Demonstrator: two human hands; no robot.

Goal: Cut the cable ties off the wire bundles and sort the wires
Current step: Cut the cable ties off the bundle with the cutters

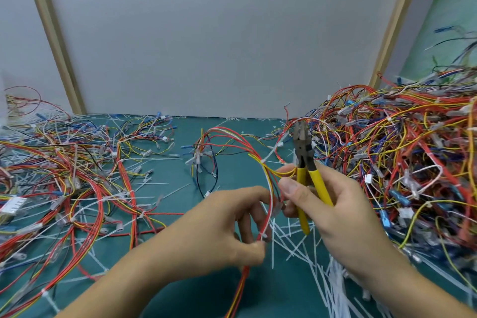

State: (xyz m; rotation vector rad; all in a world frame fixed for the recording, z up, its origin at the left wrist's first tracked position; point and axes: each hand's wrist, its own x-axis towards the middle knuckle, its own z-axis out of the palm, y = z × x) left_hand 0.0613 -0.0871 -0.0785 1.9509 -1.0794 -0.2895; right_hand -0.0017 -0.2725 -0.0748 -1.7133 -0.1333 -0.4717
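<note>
My right hand (343,209) grips yellow-handled cutting pliers (304,160), jaws pointing up and away, and its thumb and forefinger also pinch a bundle of red, yellow and white wires (268,183). My left hand (219,227) pinches the same bundle lower down, beside a white cable tie (264,236) wrapped around it. The bundle loops from the table up between both hands and trails down toward me.
A big tangled heap of tied wire bundles (402,152) fills the right side. Spread-out wires (72,178) cover the left of the green mat (167,178). Cut white ties (317,266) litter the mat near my right wrist. A small bundle (204,155) lies in the middle. A white wall stands behind.
</note>
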